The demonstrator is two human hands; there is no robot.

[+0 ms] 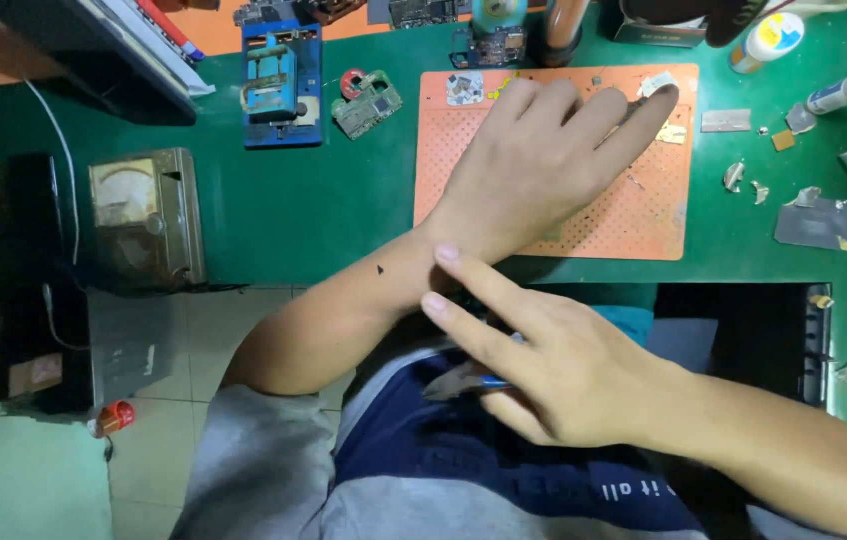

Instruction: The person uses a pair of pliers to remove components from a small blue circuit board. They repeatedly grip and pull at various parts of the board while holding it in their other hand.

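green bench (343, 210); left hand (543, 150) flat on orange mat (653, 220); right hand (553, 370) at wrist

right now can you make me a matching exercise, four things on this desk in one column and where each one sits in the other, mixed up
Things:
1. left hand
2. right hand
3. blue clamp
4. old meter

Places:
A. left edge of the desk
B. flat on the orange mat
C. touching the left wrist
D. back of the green desk, left of the mat

Pairs: 1-B, 2-C, 3-D, 4-A

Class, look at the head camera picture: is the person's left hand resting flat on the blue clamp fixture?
No. The left hand lies on the orange perforated mat, while the blue clamp fixture stands untouched farther left.
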